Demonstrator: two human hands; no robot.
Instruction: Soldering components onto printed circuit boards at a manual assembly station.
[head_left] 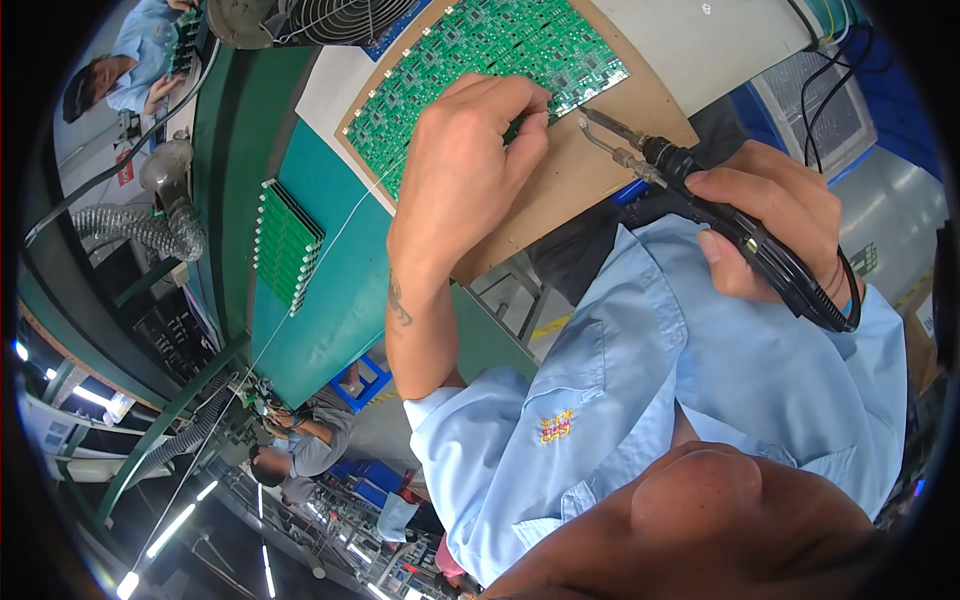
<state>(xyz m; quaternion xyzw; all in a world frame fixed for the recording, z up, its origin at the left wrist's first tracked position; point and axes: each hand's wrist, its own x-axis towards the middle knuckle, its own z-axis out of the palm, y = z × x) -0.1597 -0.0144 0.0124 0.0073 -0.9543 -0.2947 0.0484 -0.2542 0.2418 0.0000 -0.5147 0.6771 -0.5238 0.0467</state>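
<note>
A panel of green circuit boards lies on a brown backing board in front of me. My left hand rests over the panel's near edge, thumb and forefinger pinched together. Whatever lies between those fingertips is hidden. A thin pale wire runs in from the lower left and passes out of sight behind this hand. My right hand is wrapped round a black soldering iron with a thin curved metal tube beside its tip. The tip points left, close to the panel's near corner, and contact cannot be made out.
Upright green boards stand stacked on the green bench top to the left. A round fan grille is at the far edge. A flexible silver duct hangs at the left. Black cables lie far right. Other people work at the left.
</note>
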